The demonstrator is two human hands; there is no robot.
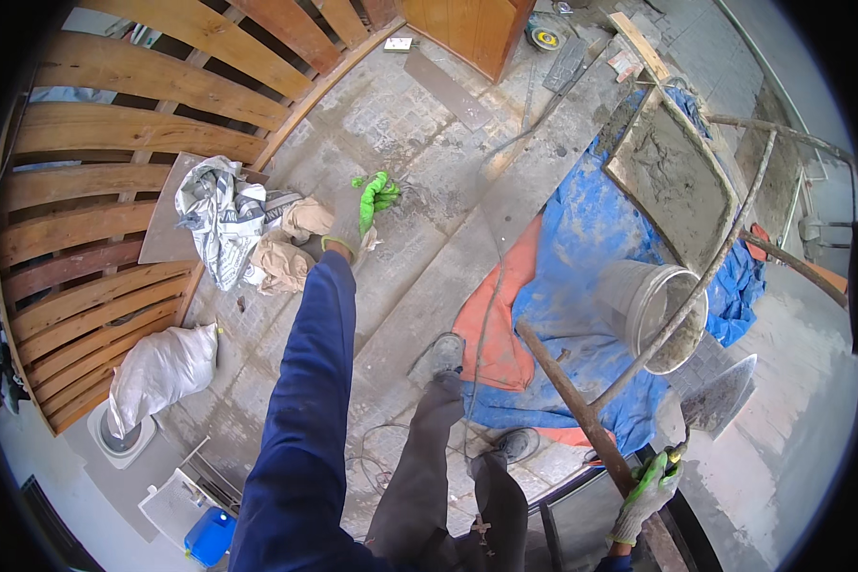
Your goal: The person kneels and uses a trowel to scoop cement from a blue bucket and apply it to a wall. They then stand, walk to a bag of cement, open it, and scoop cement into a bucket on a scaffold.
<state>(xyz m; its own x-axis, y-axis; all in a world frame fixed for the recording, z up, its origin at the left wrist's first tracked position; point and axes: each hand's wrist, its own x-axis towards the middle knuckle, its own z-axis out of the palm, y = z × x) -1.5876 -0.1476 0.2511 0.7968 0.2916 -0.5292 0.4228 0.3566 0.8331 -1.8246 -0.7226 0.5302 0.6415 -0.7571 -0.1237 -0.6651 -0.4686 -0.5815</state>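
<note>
My left hand [372, 202], in a grey and green work glove, reaches out over the dirty tiled floor. Its fingers look extended and the thumb stands apart; I see nothing held. Crumpled brown paper bags [288, 250] and a white printed sack [221, 214] lie just left of it. At the lower right, my right hand [650, 488], gloved the same way, is closed around the handle of a trowel [720, 396]. The trowel's grey, smeared blade points up and right. A rough wooden pole [572, 396] passes close by this hand, partly behind it.
A mortar-caked white bucket [648, 310] and a framed tray of wet mortar [679, 181] stand on a blue tarp [572, 238]. Slatted wooden panels [153, 129] lean at the left. A full white sack [165, 374] sits below them. A loose wire [372, 448] lies near my feet.
</note>
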